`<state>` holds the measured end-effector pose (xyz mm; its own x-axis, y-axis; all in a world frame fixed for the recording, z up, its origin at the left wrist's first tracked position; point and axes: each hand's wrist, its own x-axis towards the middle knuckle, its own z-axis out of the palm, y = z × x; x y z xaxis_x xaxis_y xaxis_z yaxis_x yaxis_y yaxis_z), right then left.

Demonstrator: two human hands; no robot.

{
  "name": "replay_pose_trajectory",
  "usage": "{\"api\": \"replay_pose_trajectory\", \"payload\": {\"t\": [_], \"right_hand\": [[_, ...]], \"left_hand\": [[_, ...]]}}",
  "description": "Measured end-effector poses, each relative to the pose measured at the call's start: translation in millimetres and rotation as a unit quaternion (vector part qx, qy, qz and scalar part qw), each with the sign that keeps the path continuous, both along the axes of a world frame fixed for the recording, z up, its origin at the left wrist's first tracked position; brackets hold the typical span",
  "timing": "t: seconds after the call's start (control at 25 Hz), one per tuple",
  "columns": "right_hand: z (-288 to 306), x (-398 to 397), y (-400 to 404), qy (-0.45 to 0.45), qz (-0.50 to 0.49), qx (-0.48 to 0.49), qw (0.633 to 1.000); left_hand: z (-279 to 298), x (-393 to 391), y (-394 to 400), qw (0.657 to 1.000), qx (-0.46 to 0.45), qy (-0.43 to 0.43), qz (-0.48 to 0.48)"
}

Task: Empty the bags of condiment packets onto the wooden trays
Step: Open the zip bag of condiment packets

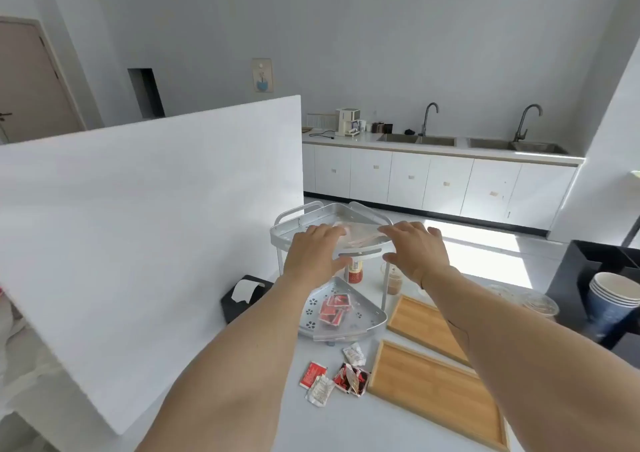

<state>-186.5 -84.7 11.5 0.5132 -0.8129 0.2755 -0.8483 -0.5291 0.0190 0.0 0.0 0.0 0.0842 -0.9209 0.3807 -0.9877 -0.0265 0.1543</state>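
Note:
A clear bag of condiment packets (360, 235) lies on the top shelf of a silver two-tier corner rack (294, 224). My left hand (317, 249) and my right hand (414, 249) reach over that shelf, fingers on the bag's two ends. Whether they grip it is unclear. A second clear bag with red packets (334, 309) rests on the lower shelf. Two wooden trays lie to the right, the near tray (440, 392) and the far tray (424, 325). Nothing lies on either tray. Loose red and white packets (337, 377) are scattered on the table in front of the rack.
A white partition board (138, 216) stands at the left. A black napkin holder (242, 295) sits beside the rack. Spice jars (356, 271) stand behind the rack. Stacked paper cups (613, 302), clear lids and a black box occupy the right side.

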Motion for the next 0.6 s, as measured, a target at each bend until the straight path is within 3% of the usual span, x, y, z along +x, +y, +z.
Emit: {"api": "replay_pose_trajectory", "payload": {"t": [0.4,0.6], "right_hand": [[-19,14,-8,-0.09,-0.042,-0.012,0.995],[-16,10,-13,-0.114,-0.043,0.003,0.993]], "left_hand": [[4,-18,-20,0.997,-0.05,0.05,-0.016],[11,-6,-17,0.99,-0.066,0.124,-0.012]]}}
